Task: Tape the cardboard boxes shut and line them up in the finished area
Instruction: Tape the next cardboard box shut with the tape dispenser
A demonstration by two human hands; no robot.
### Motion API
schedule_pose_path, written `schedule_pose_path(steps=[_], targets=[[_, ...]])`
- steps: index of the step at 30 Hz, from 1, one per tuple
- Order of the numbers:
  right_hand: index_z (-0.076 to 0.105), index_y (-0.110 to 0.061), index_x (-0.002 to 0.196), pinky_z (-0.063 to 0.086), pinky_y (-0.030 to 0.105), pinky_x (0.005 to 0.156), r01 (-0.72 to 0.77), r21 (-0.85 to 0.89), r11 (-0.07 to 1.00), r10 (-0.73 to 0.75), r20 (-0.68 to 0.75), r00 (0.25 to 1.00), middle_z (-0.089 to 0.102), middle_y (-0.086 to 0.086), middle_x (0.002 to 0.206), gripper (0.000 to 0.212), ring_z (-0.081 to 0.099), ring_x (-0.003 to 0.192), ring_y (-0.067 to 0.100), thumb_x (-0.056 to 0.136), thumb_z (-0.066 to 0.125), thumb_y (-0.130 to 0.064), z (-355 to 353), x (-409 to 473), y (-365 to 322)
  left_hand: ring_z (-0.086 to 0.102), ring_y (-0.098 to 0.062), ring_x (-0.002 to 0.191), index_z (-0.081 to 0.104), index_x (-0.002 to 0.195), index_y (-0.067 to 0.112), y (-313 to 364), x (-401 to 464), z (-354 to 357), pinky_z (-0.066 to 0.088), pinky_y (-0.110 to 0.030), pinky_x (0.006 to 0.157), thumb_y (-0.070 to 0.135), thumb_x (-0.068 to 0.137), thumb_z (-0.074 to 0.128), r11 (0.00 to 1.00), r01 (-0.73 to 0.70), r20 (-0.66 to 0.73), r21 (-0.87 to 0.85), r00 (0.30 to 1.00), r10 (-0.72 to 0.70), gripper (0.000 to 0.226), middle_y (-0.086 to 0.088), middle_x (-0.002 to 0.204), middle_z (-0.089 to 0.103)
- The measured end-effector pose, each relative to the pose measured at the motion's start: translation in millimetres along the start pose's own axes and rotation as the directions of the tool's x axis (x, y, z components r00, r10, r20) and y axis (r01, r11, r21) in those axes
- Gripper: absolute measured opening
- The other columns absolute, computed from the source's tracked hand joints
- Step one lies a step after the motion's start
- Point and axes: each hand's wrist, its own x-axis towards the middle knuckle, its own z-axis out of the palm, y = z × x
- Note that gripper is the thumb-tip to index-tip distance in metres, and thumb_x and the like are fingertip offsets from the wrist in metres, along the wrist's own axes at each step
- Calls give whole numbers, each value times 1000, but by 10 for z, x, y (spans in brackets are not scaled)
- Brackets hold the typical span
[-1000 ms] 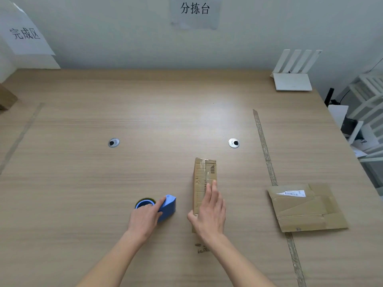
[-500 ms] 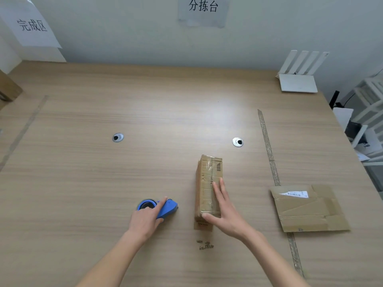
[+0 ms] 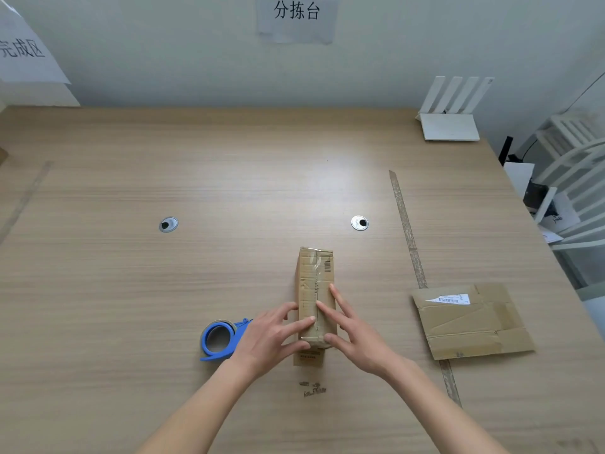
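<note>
light: even, soft, bright | glare: pale sheen on surface (image 3: 330,188) toward its far edge | shadows: faint | edges: wide-angle bowing | focus: slightly soft

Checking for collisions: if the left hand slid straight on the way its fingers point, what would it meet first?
The left hand points right, its fingers already touching the cardboard box; just beyond lies the right hand, though depth is uncertain.

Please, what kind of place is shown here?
Probably a small packing or sorting station: a wall sign reads "分拣台" (sorting table), another "完成区" (finished area), and a cardboard box and tape dispenser lie on the table.
</note>
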Motion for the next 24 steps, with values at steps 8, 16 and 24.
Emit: schedule_pose_path(steps=[8,16,24], targets=[[22,-45,158,41,43,115,75,-34,997,-72,82,994,-19,-30,163,77,22,151,1,94,66,-49,-60,40,131,58,-9,77,62,124,40,-31,-52,71,47,-24,56,58,89,57,998,60,16,-1,998,-60,39,8,107,61],[24,-47,156,58,34,68,137,-382,914,-158,-23,987,-14,-21,167,75,63,105,9,89,58,-57,3,17,190,57,-6,71,65,124,38,35,-47,66,46,-20,51,55,86,62,987,115,26,-109,993,-113,41,12,101,60],[10,-49,157,58,40,67,117,-477,871,-119,26,993,-21,-17,166,78,67,90,23,90,42,-73,-25,25,207,53,-6,65,60,118,37,95,15,49,45,-20,49,67,79,65,981,158,67,-110,986,-151,49,13,98,56]])
